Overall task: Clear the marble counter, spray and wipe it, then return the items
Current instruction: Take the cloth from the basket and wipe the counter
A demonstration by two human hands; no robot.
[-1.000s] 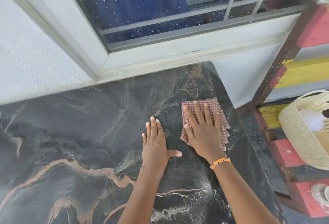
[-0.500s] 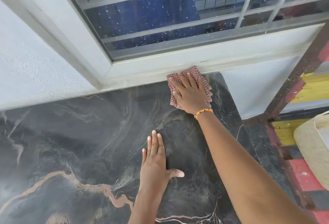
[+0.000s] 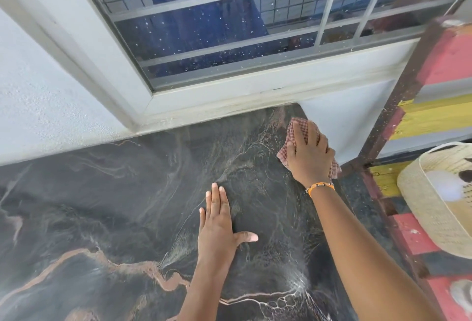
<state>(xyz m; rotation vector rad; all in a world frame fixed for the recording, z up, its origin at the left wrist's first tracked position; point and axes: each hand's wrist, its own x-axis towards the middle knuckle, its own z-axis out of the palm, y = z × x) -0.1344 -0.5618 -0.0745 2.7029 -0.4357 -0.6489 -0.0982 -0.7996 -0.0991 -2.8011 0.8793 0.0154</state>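
The right hand [image 3: 310, 153] has slid the checked cloth [image 3: 291, 139] from the window sill toward the counter's [image 3: 102, 206] right edge, fingers curled over it. The left hand [image 3: 217, 228] stays flat. Wiping continues; nothing returned yet.

Red-and-white checked cloth [image 3: 287, 151]: mostly hidden under the right hand [image 3: 310, 153]; only its borders show, at the far right corner of the counter.
Right hand's fingertips: curled over the counter's right edge, out of sight.
Dark veined marble counter [image 3: 127, 206]: cut off by the left and bottom picture edges; its near edge is not in view.
Both forearms: run out through the bottom edge.
Pale woven straw basket [image 3: 434, 208]: cut by the right edge; a glaring white patch and a dark shape inside cannot be identified.
Pale rounded object [image 3: 462, 295]: at the bottom right corner, blurred and cropped.
Speckled window glass [image 3: 204, 27]: a blue shape behind it, unclear.
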